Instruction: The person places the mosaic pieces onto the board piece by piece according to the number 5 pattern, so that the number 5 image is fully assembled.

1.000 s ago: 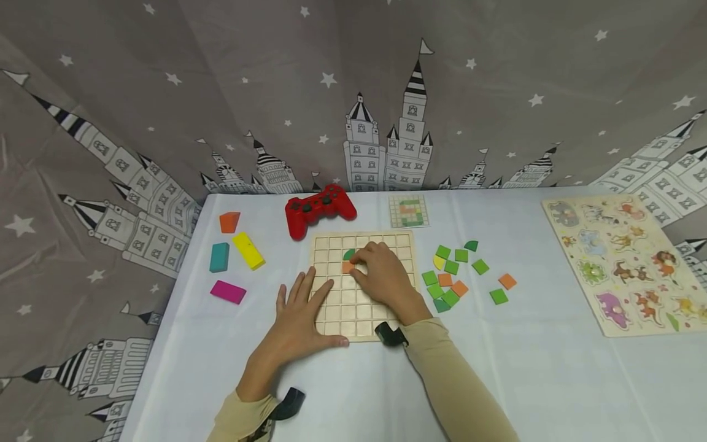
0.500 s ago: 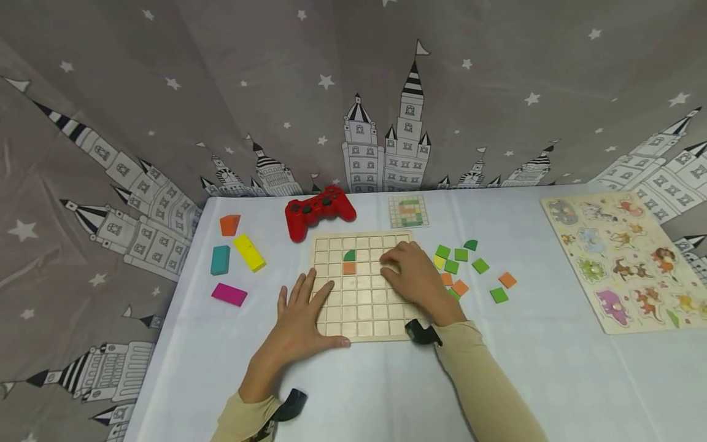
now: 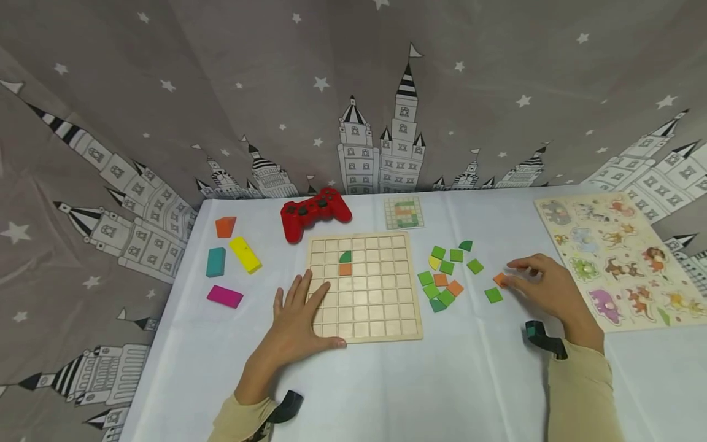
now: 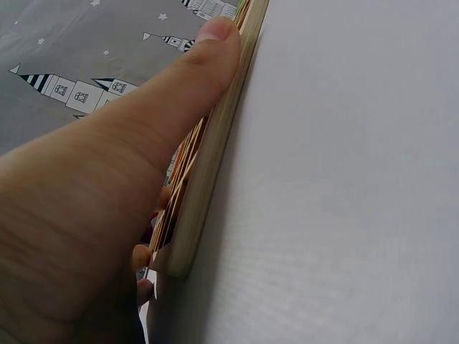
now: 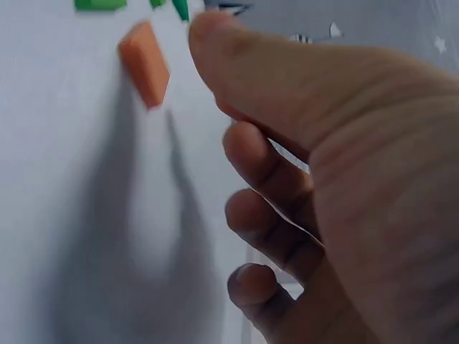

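My left hand [image 3: 295,322] lies spread over the left edge of a wooden grid board [image 3: 361,307], its thumb along the near edge; the left wrist view shows that thumb [image 4: 204,68] against the board's side. On the grid sit a green quarter-round piece [image 3: 345,256] and, just below it, an orange square tile [image 3: 345,269]. Far to the right, my right hand [image 3: 544,288] reaches toward a loose orange tile [image 3: 499,280], thumb and index finger parted close to it. In the right wrist view this loose tile [image 5: 145,66] shows apart from the thumb tip.
Several green, orange and yellow pieces [image 3: 446,268] lie right of the board. Behind it are a red game controller [image 3: 316,212] and a small pattern card [image 3: 404,213]. Coloured blocks [image 3: 225,296] lie at the left, an animal puzzle board [image 3: 624,258] at the far right.
My right hand has left the orange tile on the grid and moved right, past the loose pieces, to the outlying orange tile. The left hand has stayed on the board.
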Available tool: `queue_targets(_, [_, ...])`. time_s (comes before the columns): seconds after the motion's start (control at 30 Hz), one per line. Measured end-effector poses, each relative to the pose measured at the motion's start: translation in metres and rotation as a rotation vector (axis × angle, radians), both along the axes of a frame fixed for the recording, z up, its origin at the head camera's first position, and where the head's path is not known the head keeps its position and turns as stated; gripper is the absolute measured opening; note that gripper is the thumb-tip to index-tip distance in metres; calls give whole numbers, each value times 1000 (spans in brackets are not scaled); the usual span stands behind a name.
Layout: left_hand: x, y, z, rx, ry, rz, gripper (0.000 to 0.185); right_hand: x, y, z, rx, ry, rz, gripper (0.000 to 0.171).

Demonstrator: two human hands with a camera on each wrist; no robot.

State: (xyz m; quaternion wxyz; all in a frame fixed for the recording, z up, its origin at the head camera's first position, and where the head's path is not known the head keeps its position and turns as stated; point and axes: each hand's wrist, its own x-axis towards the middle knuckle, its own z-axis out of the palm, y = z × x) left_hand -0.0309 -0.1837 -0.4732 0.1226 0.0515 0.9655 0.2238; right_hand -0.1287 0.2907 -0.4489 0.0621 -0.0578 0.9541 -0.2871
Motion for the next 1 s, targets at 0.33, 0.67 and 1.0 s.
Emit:
queue_targets(0.33, [0,0,-1,5,2,-1,118,0,13,-13,23,-88,28,43])
queue_targets(0.67, [0,0,-2,11,13,-2,119,-1,3,-15,36,-35,12,38])
queue_targets(1.0, [0,0,-2,12,7,3,118,-8,-44,-8,32,35,86,39])
